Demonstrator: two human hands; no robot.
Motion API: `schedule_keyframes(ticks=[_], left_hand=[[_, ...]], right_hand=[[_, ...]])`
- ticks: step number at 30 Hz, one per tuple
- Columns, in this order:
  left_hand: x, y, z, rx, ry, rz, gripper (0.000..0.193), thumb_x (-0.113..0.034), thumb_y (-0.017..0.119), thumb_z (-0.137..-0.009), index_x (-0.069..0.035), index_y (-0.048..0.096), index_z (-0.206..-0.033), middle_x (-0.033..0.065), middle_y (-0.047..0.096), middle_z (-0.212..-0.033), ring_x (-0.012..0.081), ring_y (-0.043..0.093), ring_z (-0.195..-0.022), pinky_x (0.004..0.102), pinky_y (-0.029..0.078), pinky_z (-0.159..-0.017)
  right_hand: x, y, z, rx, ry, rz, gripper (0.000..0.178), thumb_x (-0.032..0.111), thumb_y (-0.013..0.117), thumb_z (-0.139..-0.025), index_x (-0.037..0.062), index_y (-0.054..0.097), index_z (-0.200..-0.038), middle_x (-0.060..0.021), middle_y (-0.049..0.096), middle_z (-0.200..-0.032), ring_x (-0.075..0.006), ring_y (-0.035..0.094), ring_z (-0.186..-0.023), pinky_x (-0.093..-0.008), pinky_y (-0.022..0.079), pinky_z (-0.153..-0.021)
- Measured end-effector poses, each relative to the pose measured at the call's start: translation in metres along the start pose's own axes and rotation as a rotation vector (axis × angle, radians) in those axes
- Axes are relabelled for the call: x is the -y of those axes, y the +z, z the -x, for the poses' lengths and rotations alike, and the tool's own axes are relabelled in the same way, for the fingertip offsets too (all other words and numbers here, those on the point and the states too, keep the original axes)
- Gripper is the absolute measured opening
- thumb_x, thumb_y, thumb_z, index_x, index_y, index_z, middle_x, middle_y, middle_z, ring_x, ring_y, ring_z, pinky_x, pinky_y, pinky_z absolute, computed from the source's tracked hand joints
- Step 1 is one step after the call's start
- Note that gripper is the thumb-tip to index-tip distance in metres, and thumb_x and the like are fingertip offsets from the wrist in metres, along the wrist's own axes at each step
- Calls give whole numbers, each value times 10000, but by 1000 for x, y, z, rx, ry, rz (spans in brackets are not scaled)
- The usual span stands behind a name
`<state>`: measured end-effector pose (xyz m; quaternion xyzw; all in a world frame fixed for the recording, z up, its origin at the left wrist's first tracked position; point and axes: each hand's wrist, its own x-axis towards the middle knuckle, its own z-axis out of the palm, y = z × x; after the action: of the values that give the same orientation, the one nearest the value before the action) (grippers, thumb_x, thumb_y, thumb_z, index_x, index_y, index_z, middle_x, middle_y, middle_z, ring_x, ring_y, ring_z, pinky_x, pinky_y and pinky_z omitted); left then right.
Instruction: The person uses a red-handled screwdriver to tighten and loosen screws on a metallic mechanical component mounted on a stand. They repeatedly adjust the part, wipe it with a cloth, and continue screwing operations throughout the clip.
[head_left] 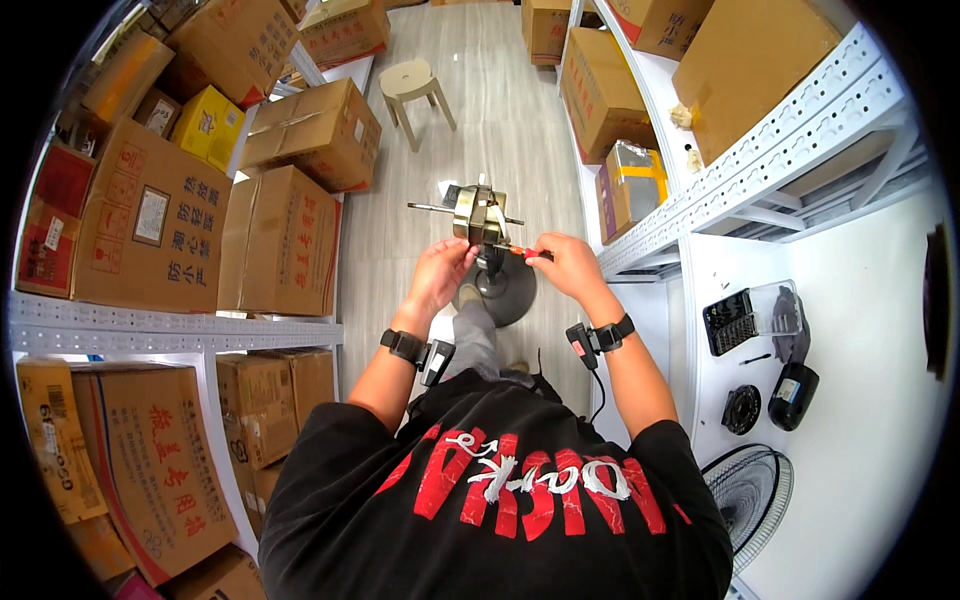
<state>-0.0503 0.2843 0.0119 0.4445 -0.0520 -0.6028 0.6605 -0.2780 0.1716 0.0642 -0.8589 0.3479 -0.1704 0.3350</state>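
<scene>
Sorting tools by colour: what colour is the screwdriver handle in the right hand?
Orange-red screwdriver, held by the right hand; head view.

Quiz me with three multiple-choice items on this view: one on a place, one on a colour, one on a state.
1. Where does the round black fan grille lie?
A. on the white table at the person's right
B. on the beige stool
C. on the left shelf

2. What colour is the screwdriver's handle?
A. blue
B. orange-red
C. green

3. What is the left hand doing?
A. hanging free
B. lifting a box
C. steadying the brass-coloured metal fan motor

Answers:
1. A: the round black fan grille rests on the white table, lower right.
2. B: the orange-red handled screwdriver shows that colour in the right hand.
3. C: the left hand has its fingers against the brass-coloured metal fan motor.
</scene>
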Motion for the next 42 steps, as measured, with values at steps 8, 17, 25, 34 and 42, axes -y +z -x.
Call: schedule_keyframes(ticks=[8,17,25,34,42], left_hand=[[1,-1,3,68,28,0,52,-27,576,-956,9,609,-939,93,670,-921,186,673,-876,254,553,-799],[0,-7,1,42,5,-25,79,-55,586,-956,15,593,-993,80,636,-964,218,657,-948,272,554,-826],[2,-3,5,30,32,-43,73,-64,595,-955,5,594,-980,75,642,-956,203,660,-928,277,554,-842],[1,-4,2,17,18,3,59,-31,614,-941,14,605,-978,91,670,-938,179,673,-867,257,571,-790],[-8,-2,3,14,5,-40,75,-27,611,-940,24,604,-994,100,671,-948,179,671,-867,257,569,-791]], right_hand=[[-7,16,5,-134,-113,39,217,210,741,-788,69,605,-881,-113,620,-839,-359,624,-781,-459,491,-682],[6,2,0,63,-3,-102,219,240,746,-784,53,655,-853,-135,641,-772,-349,624,-724,-436,481,-638],[0,10,6,-196,-235,270,191,300,710,-827,125,663,-886,-70,632,-811,-295,628,-780,-421,500,-675],[5,12,6,-191,-265,347,201,308,706,-836,113,657,-831,-72,611,-760,-292,630,-709,-410,500,-608],[-1,15,1,76,-40,44,245,310,699,-852,67,669,-848,-114,630,-751,-345,630,-742,-449,497,-645]])
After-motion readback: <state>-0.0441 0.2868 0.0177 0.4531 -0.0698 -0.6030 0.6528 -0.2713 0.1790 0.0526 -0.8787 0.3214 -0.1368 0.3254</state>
